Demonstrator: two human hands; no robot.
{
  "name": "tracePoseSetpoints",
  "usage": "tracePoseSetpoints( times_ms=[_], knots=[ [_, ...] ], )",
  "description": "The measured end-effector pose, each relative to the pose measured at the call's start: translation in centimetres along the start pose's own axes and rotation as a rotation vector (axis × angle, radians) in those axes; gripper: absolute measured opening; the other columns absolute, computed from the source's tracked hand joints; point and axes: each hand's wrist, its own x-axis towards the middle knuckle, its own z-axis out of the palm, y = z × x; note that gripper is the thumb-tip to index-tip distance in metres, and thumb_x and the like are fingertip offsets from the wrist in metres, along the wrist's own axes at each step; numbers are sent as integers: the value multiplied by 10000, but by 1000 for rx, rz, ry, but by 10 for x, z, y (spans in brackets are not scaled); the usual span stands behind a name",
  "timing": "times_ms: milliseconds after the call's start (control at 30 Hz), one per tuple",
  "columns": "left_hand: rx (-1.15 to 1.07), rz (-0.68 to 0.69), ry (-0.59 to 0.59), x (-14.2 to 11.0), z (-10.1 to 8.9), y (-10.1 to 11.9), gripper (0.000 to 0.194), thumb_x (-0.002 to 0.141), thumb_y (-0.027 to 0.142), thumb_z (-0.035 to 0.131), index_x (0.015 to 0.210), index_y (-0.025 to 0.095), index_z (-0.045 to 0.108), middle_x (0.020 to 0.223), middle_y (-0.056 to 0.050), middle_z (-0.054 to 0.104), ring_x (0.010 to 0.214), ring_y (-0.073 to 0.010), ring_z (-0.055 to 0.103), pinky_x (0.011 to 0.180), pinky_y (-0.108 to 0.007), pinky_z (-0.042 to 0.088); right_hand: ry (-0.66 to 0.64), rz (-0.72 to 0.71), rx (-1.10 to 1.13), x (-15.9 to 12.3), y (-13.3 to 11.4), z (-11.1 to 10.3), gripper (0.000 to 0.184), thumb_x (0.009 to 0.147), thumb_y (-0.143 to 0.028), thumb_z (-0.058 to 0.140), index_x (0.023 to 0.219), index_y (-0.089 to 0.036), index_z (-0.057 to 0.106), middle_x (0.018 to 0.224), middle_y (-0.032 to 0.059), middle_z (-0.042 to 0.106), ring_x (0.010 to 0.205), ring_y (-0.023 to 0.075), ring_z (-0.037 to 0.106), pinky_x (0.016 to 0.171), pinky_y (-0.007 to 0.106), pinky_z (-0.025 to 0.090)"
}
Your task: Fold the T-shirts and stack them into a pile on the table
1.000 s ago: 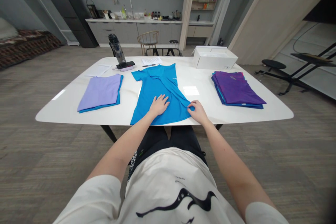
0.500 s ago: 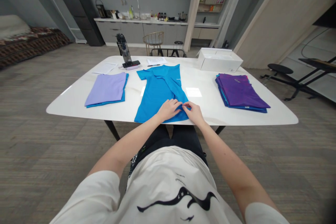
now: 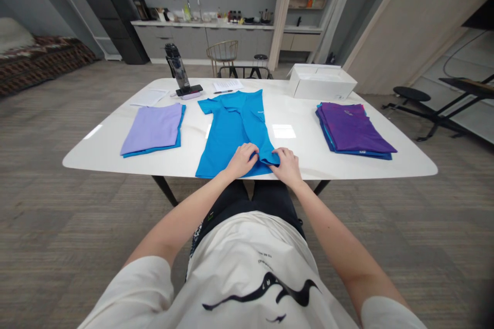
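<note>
The right hand (image 3: 286,165) pinches the blue T-shirt (image 3: 227,133) near its bottom right corner; the left hand (image 3: 242,160) is half curled on it, but I can't tell if it grips. The shirt lies mid-table (image 3: 100,154), and looks light, soft and floppy, so hold the hem corners. Lavender (image 3: 154,126) and purple folded clothes (image 3: 355,128) sit left and right, a white box (image 3: 322,85) far right.

The table (image 3: 304,159) was viewed from above, at head height; the camera was faced forward and down.
</note>
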Motion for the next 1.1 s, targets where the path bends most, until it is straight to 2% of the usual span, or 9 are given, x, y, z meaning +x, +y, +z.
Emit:
tracePoseSetpoints(
  times_ms=[133, 233, 333, 433, 533, 733, 867, 1000, 1100],
  knots=[
    [94, 72, -54, -13, -2, -2, 149, 1013, 238, 514, 1111, 222, 626, 1200, -69, 681, 1136, -227, 580, 955, -385, 405, 2, 82, 52, 1, 2, 4, 364, 756, -80, 528, 1068, -220, 650, 1099, 95, 687, 974, 278, 633, 850, 397, 480],
    [199, 181, -120, -19, -1, -3, 226, 1013, 307, 560, 1212, 229, 636, 1293, -93, 661, 1198, -254, 559, 983, -415, 379, 4, 26, 125, 0, -2, 3, 362, 758, -99, 514, 1075, -229, 633, 1032, 64, 697, 889, 244, 639, 815, 361, 482],
    [248, 235, -169, -17, 1, -3, 285, 1019, 276, 543, 1288, 260, 634, 1337, -86, 655, 1225, -249, 547, 989, -422, 357, 57, 14, 143, -1, -8, 1, 268, 791, -141, 514, 1022, -235, 614, 992, 59, 693, 868, 239, 635, 807, 355, 474],
    [240, 260, -220, -15, 2, -4, 270, 1027, 229, 496, 1229, 271, 671, 1316, -67, 679, 1214, -233, 557, 984, -421, 341, 89, 31, 135, 0, -12, 0, 168, 798, -168, 528, 940, -245, 578, 947, 52, 672, 853, 240, 622, 787, 352, 467],
    [180, 227, -236, -14, 0, -6, 245, 1033, 214, 461, 1119, 252, 687, 1230, -55, 719, 1167, -213, 589, 997, -414, 331, 74, 33, 90, 0, -11, -1, 189, 777, -144, 532, 933, -248, 562, 946, 52, 652, 868, 243, 614, 776, 348, 463],
    [-9, 36, -93, -14, -16, -14, 184, 986, 191, 468, 1055, 238, 632, 1124, -11, 737, 1085, -177, 634, 1016, -382, 340, -37, 10, -70, -7, -5, -6, 355, 798, -97, 543, 1120, -231, 611, 1123, 99, 638, 954, 269, 621, 711, 342, 466],
    [-41, 5, -52, -10, -33, -21, 162, 934, 179, 488, 970, 238, 634, 1054, 1, 741, 1054, -177, 641, 1020, -378, 345, -50, -61, 6, -12, -2, -13, 359, 869, -107, 539, 1183, -240, 651, 1155, 88, 645, 995, 260, 636, 803, 346, 514],
    [20, 39, -85, -11, -42, -25, 160, 851, 138, 515, 872, 229, 645, 990, -7, 734, 1026, -194, 632, 1014, -394, 339, -70, -230, 100, -13, 1, -17, 334, 908, -94, 507, 1115, -243, 722, 1117, 81, 650, 1058, 244, 630, 920, 353, 518],
    [75, 93, -204, -18, -38, -25, 165, 822, 122, 519, 800, 222, 649, 922, -8, 727, 987, -198, 630, 991, -405, 340, -118, -280, 90, -15, 3, -16, 328, 895, -86, 512, 1060, -229, 757, 1088, 88, 657, 1023, 239, 633, 922, 360, 515]
  ],
)
